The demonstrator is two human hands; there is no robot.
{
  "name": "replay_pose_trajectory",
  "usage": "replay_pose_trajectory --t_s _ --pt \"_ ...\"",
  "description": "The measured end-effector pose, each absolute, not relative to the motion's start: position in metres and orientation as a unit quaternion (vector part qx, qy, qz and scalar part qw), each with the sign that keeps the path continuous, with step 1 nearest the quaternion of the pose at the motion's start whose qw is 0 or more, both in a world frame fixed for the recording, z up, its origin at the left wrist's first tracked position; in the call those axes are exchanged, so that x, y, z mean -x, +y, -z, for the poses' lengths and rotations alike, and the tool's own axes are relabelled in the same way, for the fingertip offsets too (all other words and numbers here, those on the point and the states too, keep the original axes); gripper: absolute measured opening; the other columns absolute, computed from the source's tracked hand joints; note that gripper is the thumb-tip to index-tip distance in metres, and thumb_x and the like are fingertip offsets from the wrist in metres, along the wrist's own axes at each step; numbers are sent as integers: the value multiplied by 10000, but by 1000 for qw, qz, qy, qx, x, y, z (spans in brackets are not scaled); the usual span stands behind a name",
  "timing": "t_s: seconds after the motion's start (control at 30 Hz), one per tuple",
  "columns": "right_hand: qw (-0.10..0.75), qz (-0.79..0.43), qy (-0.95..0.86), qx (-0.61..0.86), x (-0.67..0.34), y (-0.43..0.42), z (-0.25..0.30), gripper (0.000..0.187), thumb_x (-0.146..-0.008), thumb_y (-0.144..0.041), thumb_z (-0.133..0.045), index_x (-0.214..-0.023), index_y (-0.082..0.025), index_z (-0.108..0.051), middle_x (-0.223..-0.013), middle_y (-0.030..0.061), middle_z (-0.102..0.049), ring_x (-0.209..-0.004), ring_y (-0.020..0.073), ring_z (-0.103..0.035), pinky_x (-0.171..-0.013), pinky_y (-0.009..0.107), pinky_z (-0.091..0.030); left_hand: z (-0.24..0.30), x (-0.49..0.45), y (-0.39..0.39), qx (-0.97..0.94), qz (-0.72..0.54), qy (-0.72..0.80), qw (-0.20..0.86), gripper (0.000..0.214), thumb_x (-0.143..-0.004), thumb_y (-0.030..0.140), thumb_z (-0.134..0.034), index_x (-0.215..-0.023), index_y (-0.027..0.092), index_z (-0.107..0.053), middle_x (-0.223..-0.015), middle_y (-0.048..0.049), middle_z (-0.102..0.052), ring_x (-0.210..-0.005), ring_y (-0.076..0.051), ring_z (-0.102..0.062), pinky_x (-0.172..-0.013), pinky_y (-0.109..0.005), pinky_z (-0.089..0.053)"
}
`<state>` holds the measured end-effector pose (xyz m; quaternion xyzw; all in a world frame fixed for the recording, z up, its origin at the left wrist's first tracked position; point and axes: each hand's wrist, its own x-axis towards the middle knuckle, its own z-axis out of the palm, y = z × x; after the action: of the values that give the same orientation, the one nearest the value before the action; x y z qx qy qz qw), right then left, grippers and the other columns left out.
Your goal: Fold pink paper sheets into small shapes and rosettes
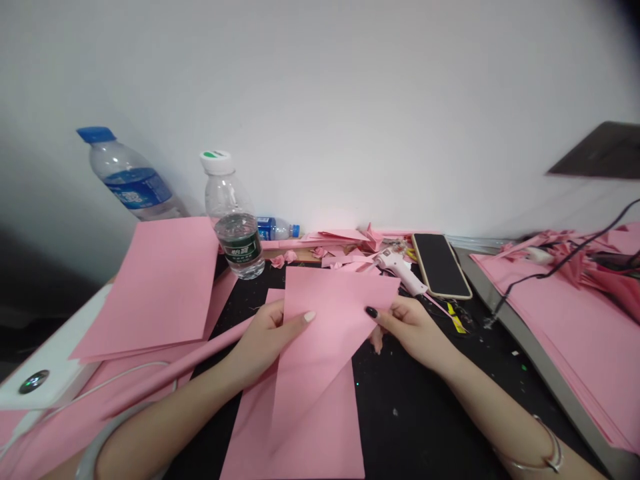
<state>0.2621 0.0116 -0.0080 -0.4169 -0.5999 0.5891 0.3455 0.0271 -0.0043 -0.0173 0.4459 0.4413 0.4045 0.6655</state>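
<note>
Left hand [265,343]: clamped on my folded pink sheet [325,340]
Right hand [410,330]: clamped on the sheet's other edge
Beyond: glue gun [400,270], phone [440,265]
Beneath: black mat [425,420]

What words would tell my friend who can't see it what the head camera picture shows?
A person's left hand and right hand hold a folded sheet of pink paper above a black mat. Nearby are a white glue gun, a black phone and a plastic water bottle. A stack of pink sheets lies to the left.
</note>
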Motion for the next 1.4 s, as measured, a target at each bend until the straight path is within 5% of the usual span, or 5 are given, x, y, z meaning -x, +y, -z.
replay_pose_trajectory --t_s 0.2,0.67,0.87,1.03,1.4 --pt "347 -600 -601 398 -268 16 8 292 -818 -405 -587 -699 -139 -580 -576 27 -649 -401 104 -564 -409 208 -458 17 -24 -1 -517 -381 473 603 255 -740 318 -668 -603 119 -584 -547 25 -558 -492 -94 -473 -470 -208 -364" --pt "389 -650 -540 366 -280 18 3 375 -735 -500 -606 -792 -160 -754 -780 105 -715 -712 233 -665 -669 337 -527 16 -17 3 -456 -394 380 702 222 -693 154 -554 -775 210 -752 -953 -65 -704 -893 -246 -628 -733 -328 -496" --pt "379 -533 -629 421 -277 22 11 114 -687 -251 -735 -777 -184 -717 -786 44 -689 -732 148 -622 -660 243 -488 14 -18 2 -492 -392 314 711 378 -796 312 -394 -866 162 -733 -1000 -119 -681 -963 -304 -592 -828 -427 -455" --pt "357 -536 -613 457 -273 19 10 369 -692 -221 -726 -1051 -228 -637 -731 -18 -626 -559 86 -540 -493 184 -417 11 -21 2 -632 -344 419 553 158 -750 243 -626 -894 225 -690 -997 -40 -674 -983 -241 -586 -886 -351 -435" --pt "267 -562 -641 449 -269 14 5 244 -808 -357 -602 -845 -138 -702 -776 38 -665 -682 132 -576 -602 221 -417 17 -20 -6 -666 -294 423 539 335 -779 136 -562 -1070 264 -668 -1133 -8 -661 -1071 -205 -585 -862 -276 -488"
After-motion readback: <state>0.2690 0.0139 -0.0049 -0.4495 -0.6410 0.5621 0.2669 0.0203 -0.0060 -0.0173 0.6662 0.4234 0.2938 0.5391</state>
